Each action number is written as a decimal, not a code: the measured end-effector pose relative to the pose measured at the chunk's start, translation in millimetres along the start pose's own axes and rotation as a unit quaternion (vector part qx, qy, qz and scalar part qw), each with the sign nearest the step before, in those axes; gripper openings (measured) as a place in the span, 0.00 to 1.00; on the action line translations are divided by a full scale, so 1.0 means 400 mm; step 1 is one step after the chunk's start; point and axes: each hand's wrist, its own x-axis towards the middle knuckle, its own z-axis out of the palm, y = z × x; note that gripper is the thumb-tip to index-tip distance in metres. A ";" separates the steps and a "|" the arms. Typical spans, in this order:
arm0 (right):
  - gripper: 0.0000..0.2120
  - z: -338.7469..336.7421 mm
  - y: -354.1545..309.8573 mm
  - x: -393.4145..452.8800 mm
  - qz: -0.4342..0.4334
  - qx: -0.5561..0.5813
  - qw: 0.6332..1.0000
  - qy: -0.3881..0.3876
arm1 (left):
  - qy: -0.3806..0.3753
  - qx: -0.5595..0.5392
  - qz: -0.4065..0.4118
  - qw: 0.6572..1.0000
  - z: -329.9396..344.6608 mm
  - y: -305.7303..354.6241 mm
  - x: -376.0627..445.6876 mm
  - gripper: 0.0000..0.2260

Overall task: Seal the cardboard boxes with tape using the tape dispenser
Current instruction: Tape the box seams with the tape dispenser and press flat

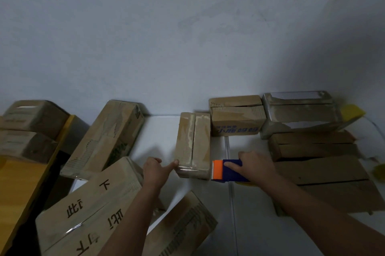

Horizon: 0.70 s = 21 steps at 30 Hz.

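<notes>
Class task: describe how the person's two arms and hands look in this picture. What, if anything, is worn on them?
Both forearms are bare as far as the frame shows: no sleeves, gloves, watch or rings visible on the left hand or the right hand.

Both bare forearms reach forward, well apart. The left hand point(155, 170) has its index finger stretched out to the right, other fingers curled. The right hand point(253, 165) grips with its fingers wrapped, index finger extended leftward.

Tape dispenser point(228, 170) blue w/ orange front; boxes point(193, 143) tan.
</notes>
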 end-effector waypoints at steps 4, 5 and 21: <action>0.30 0.003 -0.001 0.000 -0.001 -0.004 1.000 -0.006 | -0.003 0.075 0.016 0.997 -0.020 -0.006 0.019 0.19; 0.30 0.004 -0.002 0.001 -0.001 -0.006 1.000 -0.007 | 0.008 0.096 0.028 0.995 -0.029 -0.008 0.027 0.16; 0.28 0.029 -0.028 0.001 0.008 0.052 0.999 0.002 | -0.110 0.341 0.485 0.798 0.070 0.115 -0.001 0.24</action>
